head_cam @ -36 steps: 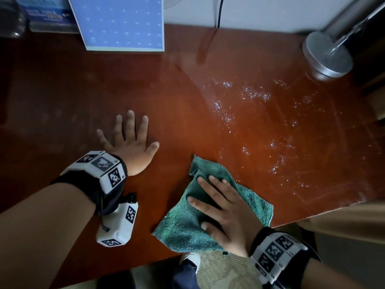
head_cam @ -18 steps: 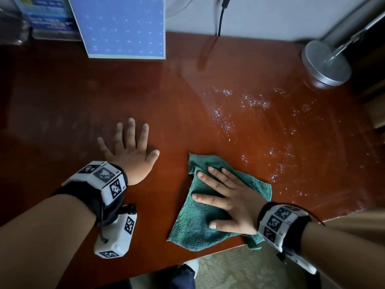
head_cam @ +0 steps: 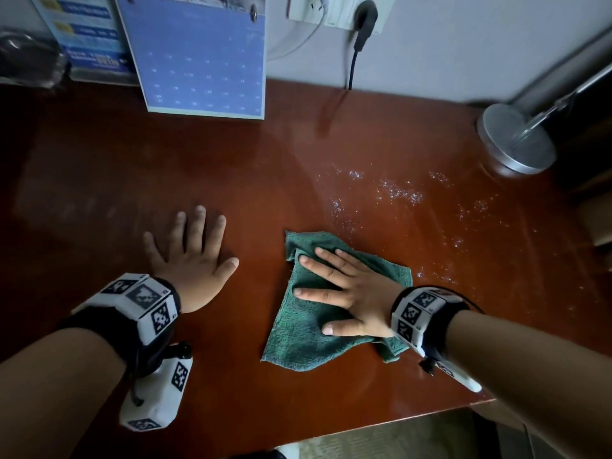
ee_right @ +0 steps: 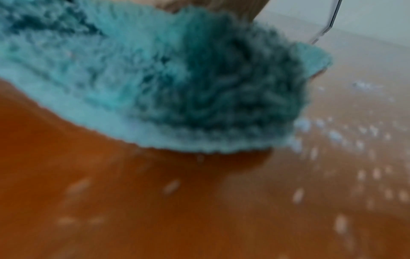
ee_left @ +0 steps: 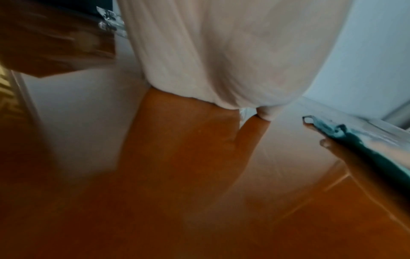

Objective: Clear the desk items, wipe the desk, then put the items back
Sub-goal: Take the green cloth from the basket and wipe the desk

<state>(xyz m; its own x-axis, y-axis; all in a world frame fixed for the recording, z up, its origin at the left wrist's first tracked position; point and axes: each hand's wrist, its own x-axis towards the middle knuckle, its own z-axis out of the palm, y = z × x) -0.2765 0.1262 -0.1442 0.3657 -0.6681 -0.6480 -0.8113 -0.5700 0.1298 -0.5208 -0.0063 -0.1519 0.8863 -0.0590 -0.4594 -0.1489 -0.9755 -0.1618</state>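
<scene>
Compared with the frame one second earlier, the green cloth (head_cam: 298, 336) is shown moved off the near edge of the desk (head_cam: 331, 160), which it then overhung. It is now carried wholly by the reddish-brown top, right of centre and toward the front. The right hand (head_cam: 361, 293) is turned as well, so that its fingers (head_cam: 331, 260) are directed leftward.

The cloth is rumpled, its far left corner bunched and one corner passing beneath the right wrist. It is pressed flat by the right hand: palm down, fingers straight and spread, nothing pinched or curled around. In the right wrist view the terry pile is seen blurred, its edge touching the wood.

Scattered droplets (head_cam: 400, 193) are left on the desk beyond and to the right of the cloth, the nearest just beside its right corner. The left hand (head_cam: 195, 260) is laid flat on bare wood to the left, apart from the cloth, with fingers extended and slightly spread and nothing held.

At the back a blue calendar (head_cam: 205, 61) is propped near the wall, a black power cable (head_cam: 352, 67) is hung from a wall socket, and a round metal lamp base (head_cam: 516, 144) is set at the far right corner.
</scene>
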